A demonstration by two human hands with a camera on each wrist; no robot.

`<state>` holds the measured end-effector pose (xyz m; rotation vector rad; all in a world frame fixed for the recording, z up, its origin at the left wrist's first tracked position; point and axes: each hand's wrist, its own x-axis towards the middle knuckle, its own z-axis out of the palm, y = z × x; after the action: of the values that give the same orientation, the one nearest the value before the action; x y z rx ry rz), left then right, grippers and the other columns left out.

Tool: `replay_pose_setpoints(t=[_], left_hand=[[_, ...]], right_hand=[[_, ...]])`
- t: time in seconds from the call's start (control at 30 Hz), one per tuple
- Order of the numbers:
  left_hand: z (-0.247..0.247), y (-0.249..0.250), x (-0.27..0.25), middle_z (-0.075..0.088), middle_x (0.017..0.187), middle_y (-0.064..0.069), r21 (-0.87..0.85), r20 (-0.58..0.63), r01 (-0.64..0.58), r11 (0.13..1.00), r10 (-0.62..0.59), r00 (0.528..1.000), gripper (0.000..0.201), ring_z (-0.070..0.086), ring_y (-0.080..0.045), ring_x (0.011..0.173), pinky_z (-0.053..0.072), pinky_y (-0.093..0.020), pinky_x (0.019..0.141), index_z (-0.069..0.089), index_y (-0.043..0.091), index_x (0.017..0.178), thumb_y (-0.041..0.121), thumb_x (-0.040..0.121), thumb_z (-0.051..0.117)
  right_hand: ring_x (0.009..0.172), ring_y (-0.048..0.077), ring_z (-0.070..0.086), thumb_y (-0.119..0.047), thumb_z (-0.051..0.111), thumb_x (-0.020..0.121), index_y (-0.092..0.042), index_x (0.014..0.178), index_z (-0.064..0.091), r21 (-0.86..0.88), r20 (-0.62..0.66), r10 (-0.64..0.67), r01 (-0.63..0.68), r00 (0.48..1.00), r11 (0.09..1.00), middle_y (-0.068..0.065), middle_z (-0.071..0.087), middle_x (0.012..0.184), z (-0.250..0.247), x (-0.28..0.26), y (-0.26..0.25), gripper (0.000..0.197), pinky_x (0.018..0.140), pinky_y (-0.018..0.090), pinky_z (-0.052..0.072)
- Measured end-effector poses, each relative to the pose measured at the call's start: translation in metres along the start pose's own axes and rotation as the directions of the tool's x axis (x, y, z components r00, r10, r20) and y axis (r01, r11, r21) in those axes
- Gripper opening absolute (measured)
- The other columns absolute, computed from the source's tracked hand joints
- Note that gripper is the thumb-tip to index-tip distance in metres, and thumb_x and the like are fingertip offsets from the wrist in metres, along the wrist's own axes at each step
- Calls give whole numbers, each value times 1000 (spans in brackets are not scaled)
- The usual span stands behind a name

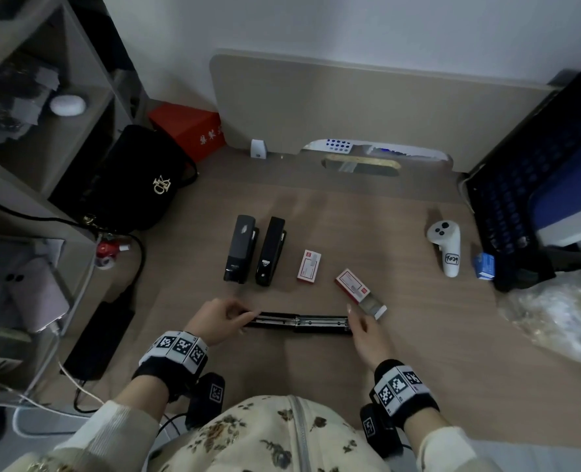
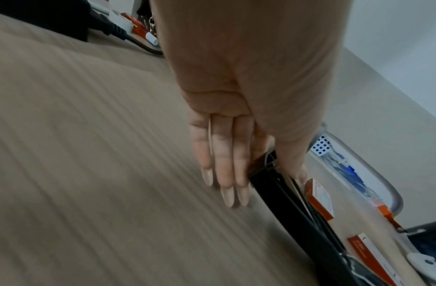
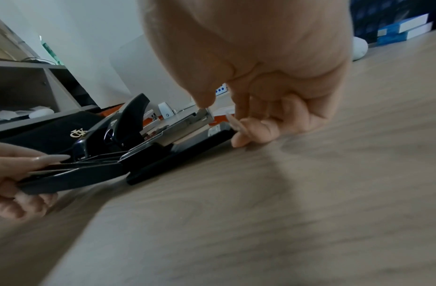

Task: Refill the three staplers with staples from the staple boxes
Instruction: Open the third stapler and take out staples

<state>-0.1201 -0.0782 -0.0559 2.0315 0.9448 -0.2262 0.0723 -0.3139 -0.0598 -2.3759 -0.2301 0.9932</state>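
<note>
A black stapler [image 1: 302, 323] lies opened flat across the near table, its metal magazine [image 3: 187, 125] exposed. My left hand [image 1: 248, 321] grips the swung-out cover end, thumb on top and fingers beneath [image 2: 224, 174]. At the other end my right hand [image 1: 352, 321] pinches the magazine tip, with its thumb [image 3: 204, 100] on the metal and curled fingers against the base. Two shut black staplers [image 1: 239, 248] [image 1: 270, 250] lie side by side beyond. Right of them are a closed staple box [image 1: 309, 265] and an open staple box [image 1: 352, 284] with its tray [image 1: 372, 306] slid out.
A black bag [image 1: 136, 185] and a red box [image 1: 190, 127] sit at the back left beside shelves. On the right are a white controller [image 1: 447, 247], a small blue box [image 1: 484, 265], a dark crate [image 1: 520, 185] and crumpled plastic [image 1: 561, 318].
</note>
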Motion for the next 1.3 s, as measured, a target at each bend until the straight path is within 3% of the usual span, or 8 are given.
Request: replay_pose_setpoints(t=[0.13, 0.33, 0.53, 0.6, 0.73, 0.83, 0.97, 1.3], left_hand=[[3, -3, 3, 60, 67, 4, 78, -28, 129, 989, -128, 991, 42, 56, -9, 62, 37, -23, 53, 54, 19, 74, 59, 81, 66], [4, -16, 9, 66, 62, -5, 23, 66, 177, 984, -178, 982, 52, 60, -18, 54, 52, -33, 60, 56, 12, 73, 63, 77, 68], [1, -13, 14, 73, 68, -13, -71, 147, 162, 984, -150, 978, 50, 67, -21, 56, 59, -37, 64, 63, 3, 82, 53, 87, 63], [0, -11, 13, 72, 66, -11, -79, 166, 171, 982, -156, 974, 47, 67, -22, 57, 59, -38, 66, 63, 4, 80, 50, 89, 61], [-1, -6, 11, 69, 62, -3, -99, 170, 170, 980, -152, 974, 42, 68, -20, 57, 59, -36, 66, 65, 5, 79, 46, 92, 60], [-2, -5, 9, 70, 64, -4, -121, 183, 179, 976, -156, 971, 40, 66, -16, 54, 59, -35, 67, 65, 9, 76, 44, 93, 59], [-6, -8, 9, 75, 77, -14, -144, 191, 198, 970, -169, 967, 46, 70, -22, 65, 61, -43, 76, 66, 6, 84, 50, 91, 58], [-11, 1, 9, 70, 71, -6, -113, 182, 155, 981, -133, 974, 46, 68, -15, 63, 56, -24, 62, 61, 11, 76, 53, 93, 53]], right_hand=[[76, 20, 55, -61, 33, 92, -14, 91, 49, -60, -16, 31, -32, 999, 998, 2, 57, 82, 1, -1, -1, 50, 70, 32, 40], [81, 22, 56, -57, 37, 93, -14, 95, 53, -60, -46, 19, -22, 999, 998, 1, 59, 86, 1, -1, 0, 46, 71, 31, 40], [86, 26, 56, -29, 51, 94, -15, 106, 61, -89, -344, -86, 59, 935, 994, 8, 60, 107, -21, 6, -3, 20, 74, 33, 43], [98, 32, 58, -18, 50, 93, -17, 117, 60, -180, -334, -113, 54, 936, 982, 10, 54, 118, -27, 12, 0, 26, 82, 36, 46], [108, 32, 58, -18, 47, 94, -23, 127, 57, -307, -262, -121, 36, 957, 951, 8, 50, 131, -31, 17, 4, 35, 87, 36, 45], [104, 31, 59, -19, 51, 92, -25, 124, 58, -338, -288, -119, 16, 950, 941, 7, 55, 125, -29, 16, 2, 34, 82, 35, 46], [98, 33, 61, -16, 51, 89, -22, 115, 58, -368, -295, -107, -9, 949, 930, 8, 57, 118, -28, 14, -1, 28, 74, 33, 43], [98, 31, 62, -24, 46, 94, -29, 116, 65, -480, -242, -111, -19, 964, 877, 8, 52, 118, -28, 18, 0, 30, 80, 36, 50]])
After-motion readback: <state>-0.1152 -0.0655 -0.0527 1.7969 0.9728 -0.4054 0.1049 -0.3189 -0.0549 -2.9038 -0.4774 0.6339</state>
